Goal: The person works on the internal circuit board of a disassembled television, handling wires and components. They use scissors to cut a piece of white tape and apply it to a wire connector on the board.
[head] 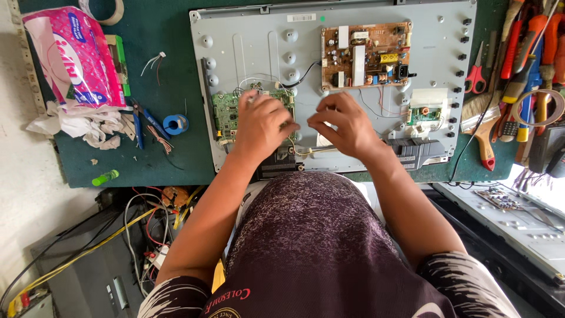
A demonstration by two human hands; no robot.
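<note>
Green bench mat (170, 53) under grey panel chassis (265, 35) — left hand (259, 121) curled, fingers together, over green circuit board (226, 112) at near left; right hand (347, 123) fingertips pinched just beside it — grasp unclear.

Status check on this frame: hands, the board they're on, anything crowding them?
Left hand on green circuit board. Right hand beside it, fingers curled; grip unclear. White wires loop close behind.

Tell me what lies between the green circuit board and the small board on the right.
In the head view, both hands, left hand and right hand, over the grey metal panel.
</note>
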